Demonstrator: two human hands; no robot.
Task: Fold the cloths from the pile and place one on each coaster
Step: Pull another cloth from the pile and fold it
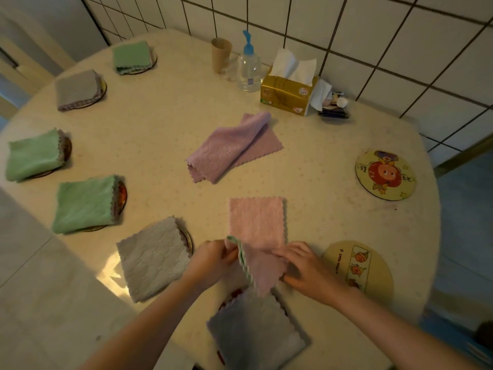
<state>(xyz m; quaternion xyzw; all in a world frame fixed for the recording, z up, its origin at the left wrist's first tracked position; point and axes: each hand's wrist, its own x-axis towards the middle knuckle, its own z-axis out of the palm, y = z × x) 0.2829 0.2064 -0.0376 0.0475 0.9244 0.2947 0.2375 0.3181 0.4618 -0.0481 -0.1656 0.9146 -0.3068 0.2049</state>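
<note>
Pink cloth [257,236] lies on the round table [160,124] before us, its near end pinched and lifted by our left hand [213,259] and right hand [304,265], between two coasters, one grey-covered [152,259], one bare [358,268], a crumpled lilac cloth [232,148] beyond.

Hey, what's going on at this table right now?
A person is folding a pink cloth on the table, left hand and right hand both gripping its near edge. Six coasters already carry folded cloths. Two coasters on the right are bare, and a purple cloth waits mid-table.
</note>
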